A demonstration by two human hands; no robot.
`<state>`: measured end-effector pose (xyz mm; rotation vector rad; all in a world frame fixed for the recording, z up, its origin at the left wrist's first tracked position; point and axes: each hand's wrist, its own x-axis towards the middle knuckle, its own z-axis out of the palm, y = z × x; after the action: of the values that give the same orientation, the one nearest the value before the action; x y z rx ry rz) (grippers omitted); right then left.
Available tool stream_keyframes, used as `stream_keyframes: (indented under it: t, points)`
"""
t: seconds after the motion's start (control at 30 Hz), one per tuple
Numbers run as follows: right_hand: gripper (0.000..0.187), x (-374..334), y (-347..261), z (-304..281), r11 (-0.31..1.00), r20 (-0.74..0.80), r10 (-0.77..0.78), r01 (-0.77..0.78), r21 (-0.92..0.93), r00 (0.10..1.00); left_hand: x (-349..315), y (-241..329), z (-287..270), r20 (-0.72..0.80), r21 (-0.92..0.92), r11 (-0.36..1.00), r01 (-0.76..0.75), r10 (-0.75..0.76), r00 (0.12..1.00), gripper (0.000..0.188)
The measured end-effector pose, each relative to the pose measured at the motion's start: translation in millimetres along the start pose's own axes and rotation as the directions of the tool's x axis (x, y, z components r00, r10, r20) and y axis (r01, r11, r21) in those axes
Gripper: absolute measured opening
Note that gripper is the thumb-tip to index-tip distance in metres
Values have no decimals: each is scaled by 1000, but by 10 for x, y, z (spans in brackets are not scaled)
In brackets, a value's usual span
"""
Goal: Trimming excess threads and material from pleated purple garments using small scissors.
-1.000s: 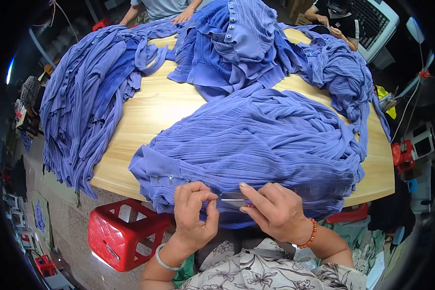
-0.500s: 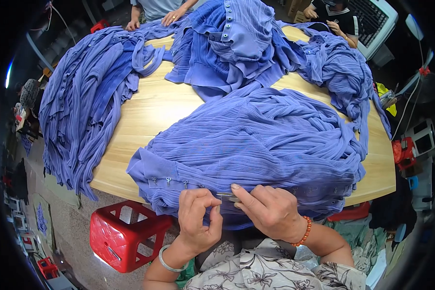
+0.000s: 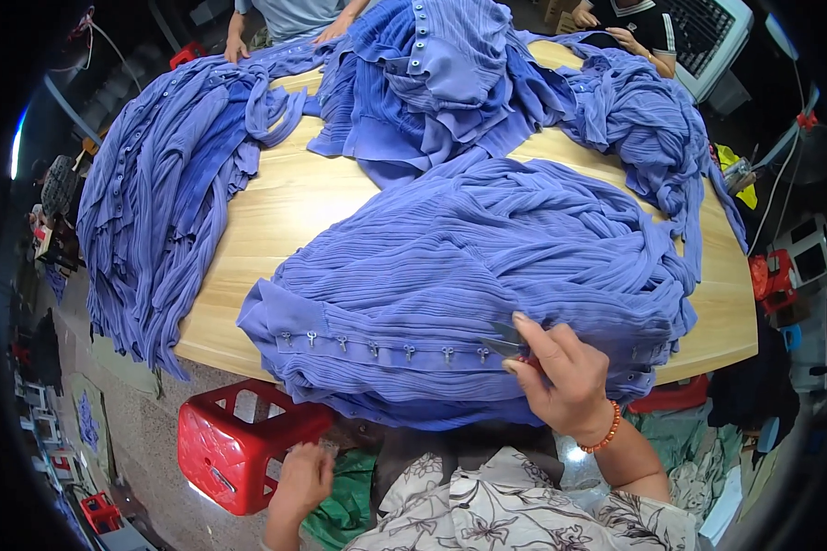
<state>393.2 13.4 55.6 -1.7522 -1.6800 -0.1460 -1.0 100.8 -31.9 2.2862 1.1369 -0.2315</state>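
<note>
- Left side of the frame: a heap of ribbed blue-violet knitwear (image 3: 156, 230) lies over the edge of the pale wooden table (image 3: 271, 207).
- Lower left: a red plastic stool (image 3: 213, 450) stands just beside the table.
- Lower left of centre: the left hand (image 3: 305, 473) is apart from the cloth, near the stool, its fingers loosely curled and blurred; I cannot tell whether anything is pinched in them.
- Middle of the frame: the front garment (image 3: 413, 257) lies bunched on the table, its lower folds at the near edge. It looks soft, limp and stretchy, likely light in any single fold but heavier and floppy as a mass; the ribs should grip well, yet the knit could snag or be nicked by a point.
- Along its lower part: a flat band carries a row of small fasteners (image 3: 373, 350), too small to tell exactly. This band looks the firmest place to take hold, pinched between two fasteners rather than by the loose ribbing.
- Right of centre: the right hand (image 3: 565, 376) holds small snips (image 3: 505, 347) between thumb and fingers, blades parted and pointing left, over the band. They look light, stiff and sharp, best gripped by the handle.
</note>
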Motion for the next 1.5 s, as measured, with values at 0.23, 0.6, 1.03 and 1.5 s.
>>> stream_keyframes:
  t: [0.23,0.6,1.03,1.5]
  points:
    - [51,-112,46,23,998,-38,-49,48,-38,998,22,205,309,-332,-112,972,208,-234,914,19]
    - [49,-176,215,-114,995,-60,95,-96,-24,994,1057,1792,-351,-752,135,766,-628,492,438,39]
    - [49,-143,330,-131,989,-44,110,-104,108,993,1426,2220,-333,-624,335,787,-518,597,504,29]
    - [50,-134,331,-194,979,-36,107,-99,177,994,1186,1964,-368,-723,-110,753,-649,388,572,19]
